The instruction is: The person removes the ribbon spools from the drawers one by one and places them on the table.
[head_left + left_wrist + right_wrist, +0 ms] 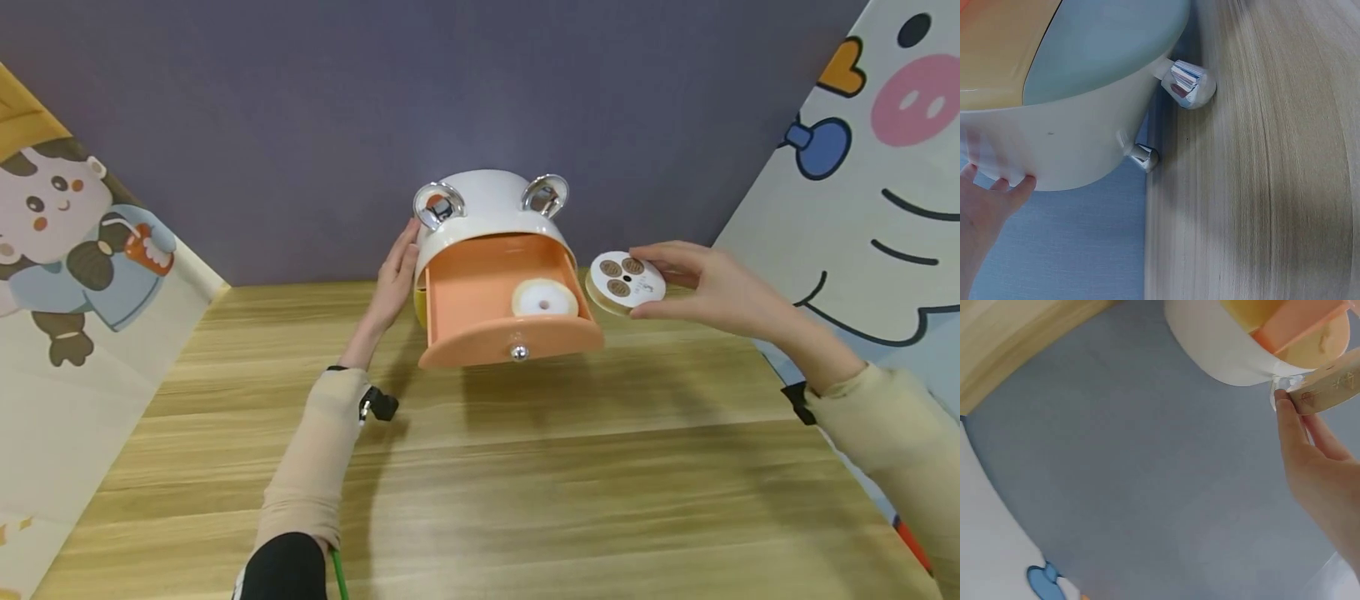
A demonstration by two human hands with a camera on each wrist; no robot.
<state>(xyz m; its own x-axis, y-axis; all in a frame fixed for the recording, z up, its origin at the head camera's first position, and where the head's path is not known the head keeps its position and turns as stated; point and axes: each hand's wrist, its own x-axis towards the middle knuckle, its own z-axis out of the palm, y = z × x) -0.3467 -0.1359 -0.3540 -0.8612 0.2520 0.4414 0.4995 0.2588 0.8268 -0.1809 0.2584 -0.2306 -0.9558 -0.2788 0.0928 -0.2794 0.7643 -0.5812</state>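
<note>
Drawer (480,287) out, R hand (705,285) w/ spool (642,289) just right of it.
Drawer wt may tip box (487,200) fwd; roll (531,298) inside could slide if jolted. R thumb + fingers pinch spool rim; could slip if loosened. L hand (392,283) on box side, fingers near straight, no grip. Box rear hidden; spool cut off, R wrist view.

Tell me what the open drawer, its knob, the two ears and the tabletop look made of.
The drawer: probably moulded plastic, smooth and orange with a soft sheen.
Its knob: mirror-bright, so metal or chrome-plated plastic.
The ears: similar chrome-like finish, reflecting their surroundings; solid metal or plating, I can't tell.
The tabletop: wood or wood-look laminate, with streaky grain.
</note>
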